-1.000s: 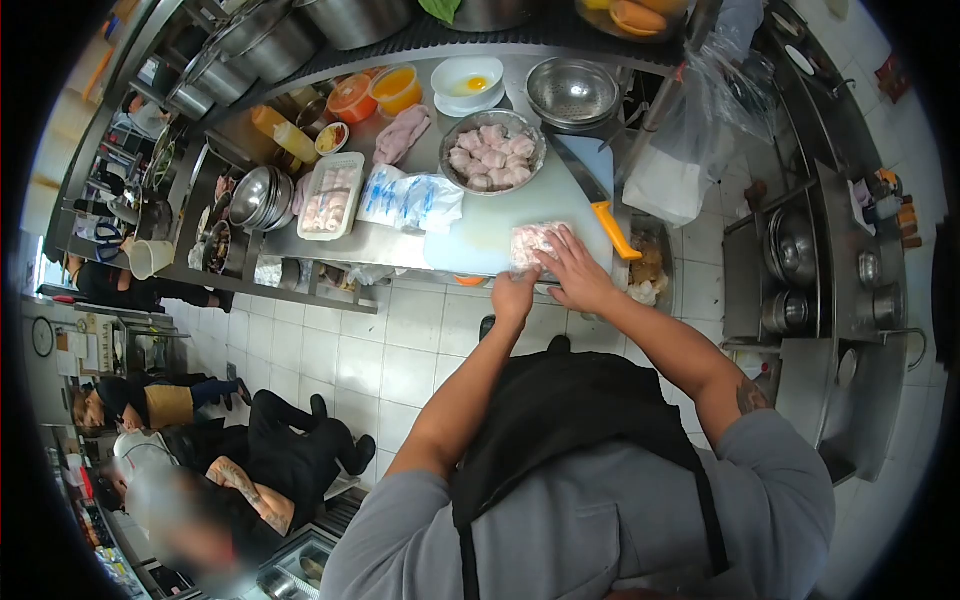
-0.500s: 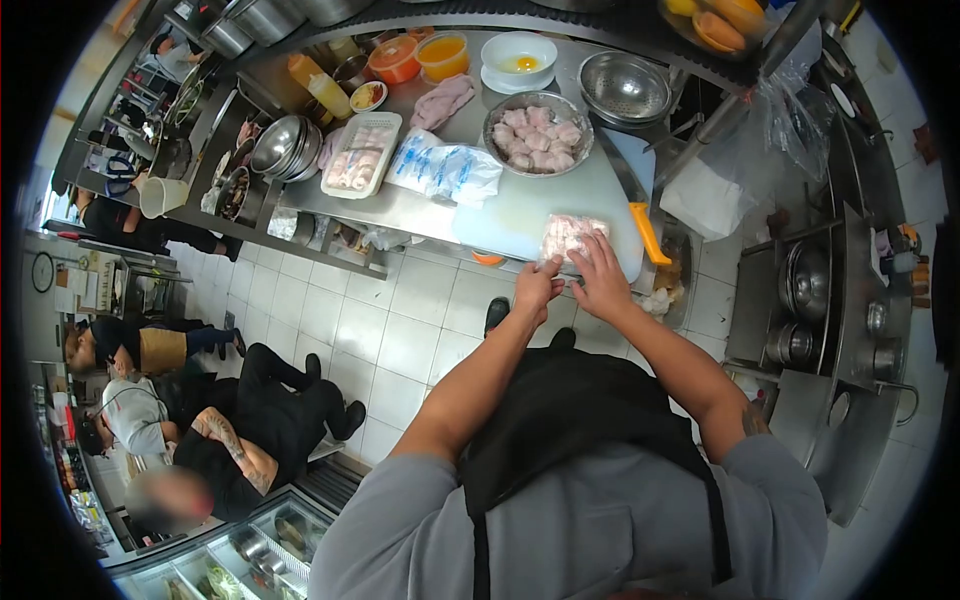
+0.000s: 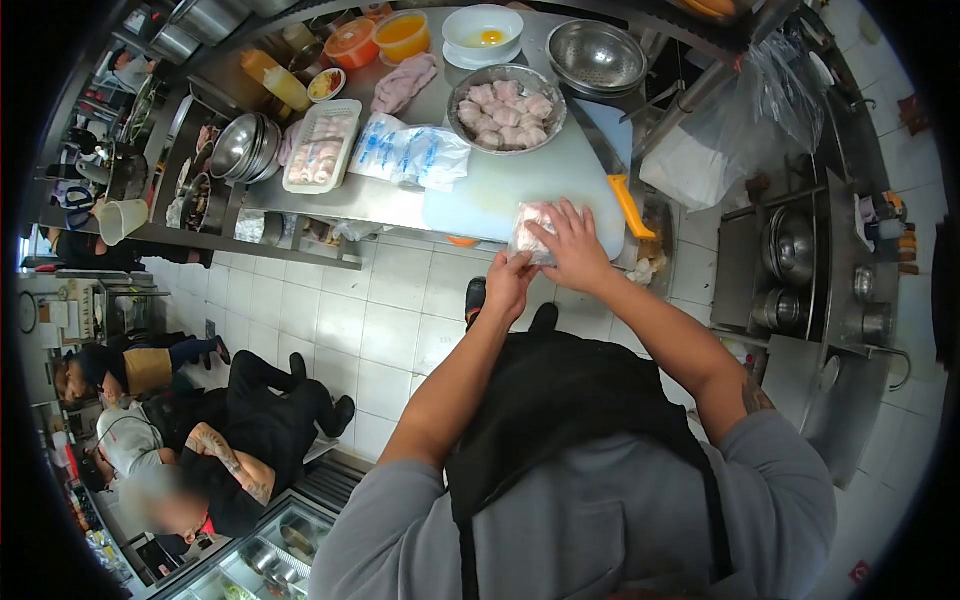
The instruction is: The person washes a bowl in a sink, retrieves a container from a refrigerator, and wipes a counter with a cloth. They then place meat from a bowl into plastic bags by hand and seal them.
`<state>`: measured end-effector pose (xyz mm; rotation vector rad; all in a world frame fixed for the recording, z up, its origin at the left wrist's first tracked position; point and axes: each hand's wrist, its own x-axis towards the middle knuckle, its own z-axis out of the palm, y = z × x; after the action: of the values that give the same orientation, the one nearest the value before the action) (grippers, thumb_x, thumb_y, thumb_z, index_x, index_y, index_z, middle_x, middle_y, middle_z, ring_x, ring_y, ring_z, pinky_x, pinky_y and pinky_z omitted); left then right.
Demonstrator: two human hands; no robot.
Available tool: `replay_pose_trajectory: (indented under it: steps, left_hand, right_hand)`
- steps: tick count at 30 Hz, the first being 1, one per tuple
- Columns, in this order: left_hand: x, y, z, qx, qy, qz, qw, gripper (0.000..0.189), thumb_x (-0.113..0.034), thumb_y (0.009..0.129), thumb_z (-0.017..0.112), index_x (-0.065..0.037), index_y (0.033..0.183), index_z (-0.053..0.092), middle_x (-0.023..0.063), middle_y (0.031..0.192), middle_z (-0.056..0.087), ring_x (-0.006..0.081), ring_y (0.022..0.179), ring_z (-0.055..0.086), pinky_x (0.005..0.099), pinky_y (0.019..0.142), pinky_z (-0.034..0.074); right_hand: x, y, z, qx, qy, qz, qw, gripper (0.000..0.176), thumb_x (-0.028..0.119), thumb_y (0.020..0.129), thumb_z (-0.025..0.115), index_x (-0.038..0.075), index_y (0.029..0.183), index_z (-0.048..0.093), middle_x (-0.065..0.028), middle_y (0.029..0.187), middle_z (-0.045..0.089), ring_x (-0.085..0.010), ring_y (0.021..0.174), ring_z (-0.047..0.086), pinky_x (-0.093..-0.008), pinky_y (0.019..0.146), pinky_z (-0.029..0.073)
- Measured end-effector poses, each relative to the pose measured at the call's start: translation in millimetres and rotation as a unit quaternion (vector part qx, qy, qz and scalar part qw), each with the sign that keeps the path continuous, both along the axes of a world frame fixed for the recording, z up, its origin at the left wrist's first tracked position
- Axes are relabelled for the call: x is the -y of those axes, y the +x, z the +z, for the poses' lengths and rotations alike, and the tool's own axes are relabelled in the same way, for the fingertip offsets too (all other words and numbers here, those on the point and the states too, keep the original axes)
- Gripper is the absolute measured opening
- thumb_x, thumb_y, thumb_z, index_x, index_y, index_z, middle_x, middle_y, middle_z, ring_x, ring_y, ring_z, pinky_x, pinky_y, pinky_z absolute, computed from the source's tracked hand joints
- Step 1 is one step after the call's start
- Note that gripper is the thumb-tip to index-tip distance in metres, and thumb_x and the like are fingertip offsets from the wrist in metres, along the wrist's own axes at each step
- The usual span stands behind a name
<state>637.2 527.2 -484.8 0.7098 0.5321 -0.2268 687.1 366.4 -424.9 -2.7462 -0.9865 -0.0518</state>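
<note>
A clear plastic bag of pale pink raw meat (image 3: pixel 530 222) lies at the near edge of the white cutting board (image 3: pixel 460 207). My left hand (image 3: pixel 509 284) is closed, its fingers pinching the bag's near edge. Spread flat over the bag's right side is my right hand (image 3: pixel 577 246), fingers apart, covering part of the meat. Beyond the bag, a metal bowl (image 3: pixel 462 118) holds several pieces of raw meat. A knife with an orange handle (image 3: pixel 630 206) rests along the board's right side.
A blue-printed plastic bag (image 3: pixel 410 153) and a white tray of meat rolls (image 3: pixel 320 150) lie left. Farther back are a white bowl with egg (image 3: pixel 483 36), a colander (image 3: pixel 597 55) and a pink cloth (image 3: pixel 404 84). Other people, including one with folded arms (image 3: pixel 232 460), are at lower left.
My right hand has moved farther over the bag, covering more of it, and the bag looks slightly turned. The whole view has shifted, so the counter appears farther left and higher.
</note>
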Motion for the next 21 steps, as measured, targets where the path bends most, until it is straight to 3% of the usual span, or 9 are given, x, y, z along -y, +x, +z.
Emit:
replay_pose_trajectory:
  steps: [4,7,10,12,14,17,19,20,21]
  left_hand:
    - [-7.0,-7.0,6.0,0.011,-0.035,-0.037,0.999,0.024,-0.01,0.095,0.061,-0.005,0.117,0.051,0.0073,0.108,0.064,0.0161,0.091,0.064,0.0296,0.078,0.053]
    - [-5.6,-10.9,21.8,-0.018,0.113,-0.096,0.989,0.026,-0.015,0.094,0.065,-0.001,0.113,0.054,0.0087,0.097,0.066,0.0145,0.082,0.065,0.0272,0.073,0.053]
    - [-4.1,-2.8,88.3,-0.068,0.28,-0.191,0.938,0.031,-0.022,0.092,0.071,0.002,0.105,0.057,0.0082,0.086,0.066,0.0131,0.076,0.064,0.0269,0.07,0.053]
    - [-6.2,4.7,107.4,-0.01,0.305,-0.209,0.929,0.036,-0.026,0.09,0.074,0.004,0.104,0.059,0.0072,0.082,0.065,0.0132,0.076,0.064,0.0271,0.068,0.053]
    - [-17.3,17.1,130.6,0.049,0.386,-0.214,0.896,0.043,-0.03,0.089,0.075,0.006,0.108,0.059,0.0075,0.083,0.066,0.0137,0.079,0.064,0.0276,0.07,0.053]
    - [-50.2,42.4,153.4,0.138,0.514,-0.203,0.822,0.053,-0.032,0.09,0.075,0.007,0.121,0.057,0.0098,0.096,0.069,0.0148,0.089,0.066,0.0292,0.078,0.053]
    - [-69.3,59.5,150.9,0.201,0.513,-0.199,0.81,0.058,-0.031,0.09,0.075,0.007,0.13,0.055,0.0109,0.106,0.069,0.0153,0.096,0.065,0.0303,0.085,0.053]
    - [-78.7,66.9,152.3,0.182,0.424,-0.266,0.846,0.058,-0.03,0.091,0.074,0.007,0.131,0.054,0.0113,0.109,0.069,0.0154,0.098,0.065,0.0307,0.088,0.052]
    - [-88.7,75.0,154.4,0.161,0.33,-0.328,0.87,0.058,-0.029,0.091,0.074,0.006,0.133,0.054,0.0116,0.113,0.068,0.0155,0.101,0.065,0.031,0.09,0.051]
  right_hand:
    - [0.6,-9.1,-9.4,0.004,-0.02,0.007,1.0,0.084,0.028,0.07,0.08,0.025,0.147,0.044,-0.0142,0.151,0.036,-0.0415,0.144,0.026,-0.068,0.111,0.025]
    - [1.5,-11.2,-12.7,0.004,-0.006,0.013,1.0,0.083,0.02,0.071,0.079,0.022,0.146,0.045,-0.0137,0.15,0.039,-0.0396,0.143,0.029,-0.0657,0.111,0.026]
    - [2.5,-14.5,-8.1,-0.025,0.06,-0.004,0.998,0.072,0.012,0.076,0.073,0.015,0.143,0.047,-0.0152,0.143,0.048,-0.0408,0.134,0.043,-0.06,0.109,0.034]
    - [-1.0,-18.9,2.7,-0.122,0.236,-0.078,0.961,0.068,0.006,0.079,0.069,0.011,0.143,0.046,-0.0149,0.138,0.053,-0.0375,0.127,0.051,-0.0523,0.106,0.041]
    - [-4.2,-14.0,16.8,-0.299,0.409,-0.127,0.853,0.063,0.002,0.083,0.066,0.008,0.143,0.046,-0.0141,0.133,0.058,-0.0337,0.122,0.058,-0.0458,0.103,0.046]
    - [3.3,6.9,48.2,-0.61,0.544,-0.127,0.562,0.055,0.003,0.089,0.063,0.004,0.141,0.046,-0.0118,0.129,0.061,-0.0246,0.116,0.063,-0.0402,0.1,0.051]
    - [-1.1,24.4,63.3,-0.702,0.511,-0.06,0.491,0.055,0.006,0.089,0.063,0.002,0.141,0.045,-0.0122,0.128,0.061,-0.0253,0.116,0.064,-0.0407,0.1,0.051]
    - [-5.4,33.1,66.2,-0.744,0.49,-0.026,0.453,0.055,0.007,0.089,0.064,0.002,0.141,0.045,-0.0124,0.128,0.062,-0.0256,0.115,0.064,-0.0409,0.1,0.052]
    - [-14.1,41.7,66.3,-0.752,0.46,-0.012,0.472,0.053,0.011,0.091,0.064,0.0,0.14,0.045,-0.0128,0.125,0.063,-0.0261,0.113,0.065,-0.0423,0.097,0.054]
